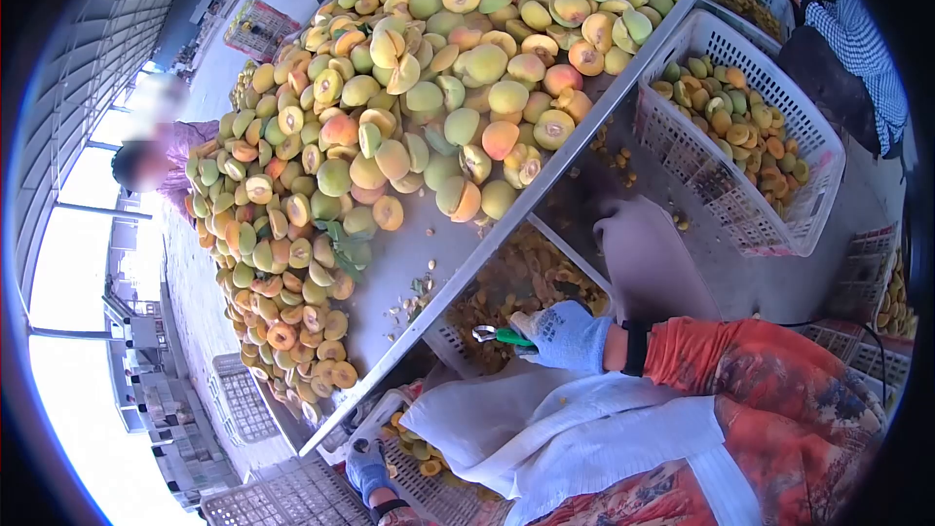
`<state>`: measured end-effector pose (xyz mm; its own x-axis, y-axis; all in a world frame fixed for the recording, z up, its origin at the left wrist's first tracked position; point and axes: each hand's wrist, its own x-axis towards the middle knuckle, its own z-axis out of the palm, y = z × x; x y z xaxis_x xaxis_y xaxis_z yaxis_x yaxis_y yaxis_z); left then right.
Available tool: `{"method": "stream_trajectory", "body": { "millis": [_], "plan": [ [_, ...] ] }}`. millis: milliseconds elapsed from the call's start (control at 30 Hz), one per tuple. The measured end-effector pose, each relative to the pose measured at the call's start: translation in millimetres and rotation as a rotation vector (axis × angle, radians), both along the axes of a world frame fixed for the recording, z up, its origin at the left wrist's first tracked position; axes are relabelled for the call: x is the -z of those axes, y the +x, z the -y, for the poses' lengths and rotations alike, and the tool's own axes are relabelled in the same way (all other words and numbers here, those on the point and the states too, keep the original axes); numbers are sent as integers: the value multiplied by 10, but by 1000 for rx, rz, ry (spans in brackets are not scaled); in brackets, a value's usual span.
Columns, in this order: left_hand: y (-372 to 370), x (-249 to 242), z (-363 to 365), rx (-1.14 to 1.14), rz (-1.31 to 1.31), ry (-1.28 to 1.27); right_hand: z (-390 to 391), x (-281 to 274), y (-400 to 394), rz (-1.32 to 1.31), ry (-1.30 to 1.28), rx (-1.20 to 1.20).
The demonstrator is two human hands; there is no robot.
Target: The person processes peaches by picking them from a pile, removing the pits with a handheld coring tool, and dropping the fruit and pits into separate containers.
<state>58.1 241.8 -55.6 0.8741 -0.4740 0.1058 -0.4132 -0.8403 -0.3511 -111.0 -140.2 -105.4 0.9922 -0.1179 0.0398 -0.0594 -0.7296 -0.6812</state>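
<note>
My right hand (565, 336), in a blue-grey glove, is closed around the green handle of a small tool with a metal loop (485, 333) at its end. It hangs over a container of fruit pits and scraps (521, 282). Lower left, my left hand (368, 468), gloved too, is at a crate (438, 502) holding yellow fruit halves (419, 450). Its fingers look loosely curved and apart, with no clear hold on anything. Heaped on the metal table (414, 244) are many apricot-like fruits (390, 127), some whole, others cut open with stones showing.
A raised metal edge (536, 190) borders the table. At right stands a white crate of fruit halves (740, 127), near a person in a checked sleeve (862, 49). Another person (180, 161) is across the heap. A white apron (575, 429) covers my lap. More crates (243, 399) stand on the floor.
</note>
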Motion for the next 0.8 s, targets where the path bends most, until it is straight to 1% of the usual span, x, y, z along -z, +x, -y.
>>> {"method": "stream_trajectory", "body": {
  "millis": [67,100,133,167,200,233,300,333,400,433,500,533,600,633,700,733,767,800],
  "plan": [
    [442,-81,873,-195,-382,-850,102,-48,-21,-19,182,75],
    [536,-156,1391,-286,-619,-1281,115,-48,-23,-21,185,79],
    [534,-264,1969,-267,-762,-1371,123,-39,-10,-37,188,94],
    [688,-175,2460,-209,-870,-1386,146,-41,7,-53,192,116],
    [764,-73,2911,-167,-896,-1338,189,-101,15,-108,225,128],
    [703,-34,3368,-6,-977,-1311,221,-86,29,-113,223,143],
    [806,512,3915,169,-973,-1193,279,-61,20,-87,332,126],
    [836,585,3987,177,-986,-1199,298,-31,10,-93,322,137],
    [902,669,4038,33,-1020,-1173,306,47,-17,-24,294,154],
    [859,522,3964,23,-1015,-1177,345,-19,-36,-27,296,144],
    [757,123,3612,-188,-1327,-1842,455,-175,-35,-101,407,172],
    [682,6,3427,-198,-1289,-1857,429,-172,-18,-119,327,175],
    [443,-168,3054,176,-1034,-1568,368,-317,75,-89,286,126],
    [316,-257,2903,156,-995,-1586,332,-410,121,-63,239,119],
    [84,-372,2671,-308,-1464,-2022,215,-525,222,-57,188,78],
    [104,-201,2518,-322,-1439,-2009,146,-536,276,104,33,56],
    [12,-213,2444,-322,-1435,-2027,89,-570,321,265,-123,37],
    [-101,-233,2406,-335,-1449,-2011,44,-633,360,314,-244,25]
  ]
}}
